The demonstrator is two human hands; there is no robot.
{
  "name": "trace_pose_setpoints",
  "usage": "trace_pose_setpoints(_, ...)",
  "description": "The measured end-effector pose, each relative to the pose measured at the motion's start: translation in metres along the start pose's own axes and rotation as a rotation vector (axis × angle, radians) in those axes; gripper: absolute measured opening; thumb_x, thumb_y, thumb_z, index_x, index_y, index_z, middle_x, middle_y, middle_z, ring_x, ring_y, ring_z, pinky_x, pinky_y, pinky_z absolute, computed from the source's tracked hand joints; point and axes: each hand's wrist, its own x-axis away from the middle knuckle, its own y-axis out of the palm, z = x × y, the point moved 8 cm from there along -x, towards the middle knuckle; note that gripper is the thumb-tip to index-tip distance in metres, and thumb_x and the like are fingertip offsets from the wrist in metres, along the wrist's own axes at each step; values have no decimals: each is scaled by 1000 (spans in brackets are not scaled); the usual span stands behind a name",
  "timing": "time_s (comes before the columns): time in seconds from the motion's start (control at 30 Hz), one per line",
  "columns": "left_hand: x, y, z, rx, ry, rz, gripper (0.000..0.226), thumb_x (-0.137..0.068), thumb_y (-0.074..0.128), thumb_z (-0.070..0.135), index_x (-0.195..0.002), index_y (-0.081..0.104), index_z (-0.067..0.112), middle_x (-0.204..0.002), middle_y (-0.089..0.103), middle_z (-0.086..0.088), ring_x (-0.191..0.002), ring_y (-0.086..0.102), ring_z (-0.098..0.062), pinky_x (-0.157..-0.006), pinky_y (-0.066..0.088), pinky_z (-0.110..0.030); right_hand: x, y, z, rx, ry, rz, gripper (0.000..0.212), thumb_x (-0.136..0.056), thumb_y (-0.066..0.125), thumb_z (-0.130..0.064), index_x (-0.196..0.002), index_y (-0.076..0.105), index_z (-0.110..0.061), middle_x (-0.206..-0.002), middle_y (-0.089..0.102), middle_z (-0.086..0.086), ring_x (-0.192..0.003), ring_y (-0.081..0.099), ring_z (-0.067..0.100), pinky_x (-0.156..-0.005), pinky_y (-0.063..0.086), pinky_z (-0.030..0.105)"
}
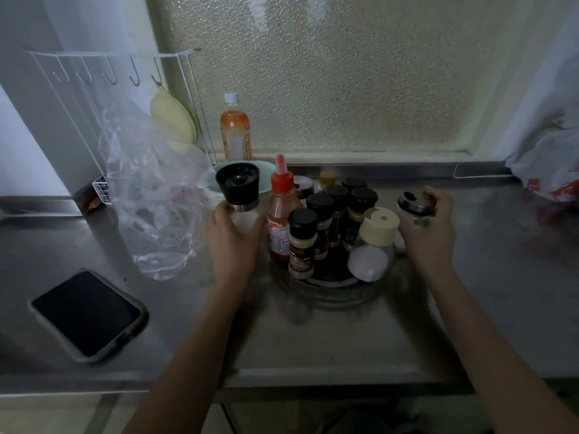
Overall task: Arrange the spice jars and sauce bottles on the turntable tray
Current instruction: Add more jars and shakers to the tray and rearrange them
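A round clear turntable tray (332,294) sits on the steel counter in front of me. On it stand several black-capped spice jars (302,242), a red sauce bottle (280,211) with a red nozzle at its left side, a jar with a beige lid (379,225) and a white-topped container (366,261) at its right. My left hand (233,238) grips a tall grinder with a black top (238,191) just left of the tray. My right hand (429,227) holds a small glass jar with a dark metal lid (413,208) just right of the tray.
A crumpled clear plastic bag (156,208) lies left of the grinder, a phone (87,313) in a grey case nearer the front left. An orange drink bottle (235,130) and a pale bowl (266,175) stand at the back. A white wire rack (119,89) and a printed bag (551,164) flank the counter.
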Motion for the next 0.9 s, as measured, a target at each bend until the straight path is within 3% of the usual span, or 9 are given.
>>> trace_pose_setpoints(0.07,8,-20,14,49,55,124,54,-74,73,40,-114,54,8,-106,56,-7,-102,51,-29,-82,45,-38,12,-13,-3,-41,17,52,67,-76,78,-23,-132,40,-19,-129,55,6,-116,56,23,-101,46,47)
trace_pose_setpoints(0.17,31,-46,35,164,95,225,54,-71,70,53,-111,50,24,-103,52,5,-97,50,-17,-76,43,-18,26,-29,-16,-107,-5,134,69,-76,78,-22,-133,40,-19,-131,54,2,-117,54,18,-102,46,43)
trace_pose_setpoints(0.23,46,-58,50,214,119,227,47,-71,70,55,-106,46,36,-99,53,11,-93,52,-12,-74,45,-17,32,-37,-25,-155,-20,185,70,-76,78,-21,-135,40,-19,-132,53,-1,-117,54,14,-99,49,30)
trace_pose_setpoints(0.33,65,-57,74,314,164,125,42,-71,72,52,-103,44,52,-101,57,21,-94,57,-2,-73,50,-20,37,-46,-37,-269,-48,239,68,-77,76,-18,-135,40,-18,-130,55,2,-110,56,6,-76,43,0)
trace_pose_setpoints(0.43,79,-35,94,328,192,-24,50,-67,73,52,-111,52,39,-107,62,11,-97,60,-9,-76,55,-33,42,-49,-47,-318,-78,241,66,-79,75,-19,-135,39,-18,-125,55,-2,-104,55,-2,-72,40,-4)
trace_pose_setpoints(0.6,104,15,106,190,242,-245,55,-68,74,50,-114,55,26,-109,60,8,-103,55,-14,-81,52,-41,49,-52,-54,-329,-102,219,65,-79,75,-19,-133,40,-17,-125,56,-1,-109,59,10,-75,44,0)
trace_pose_setpoints(0.77,101,32,96,109,213,-256,52,-73,69,50,-113,57,20,-105,63,4,-100,55,-16,-80,52,-39,56,-56,-49,-343,-106,209,66,-78,75,-18,-133,39,-21,-128,53,-4,-113,58,11,-78,44,0)
trace_pose_setpoints(0.9,97,41,85,70,189,-309,50,-75,72,39,-117,56,18,-118,61,2,-111,54,-18,-90,49,-41,57,-53,-48,-368,-105,213,66,-79,75,-15,-134,39,-18,-120,53,-11,-113,57,13,-75,44,0)
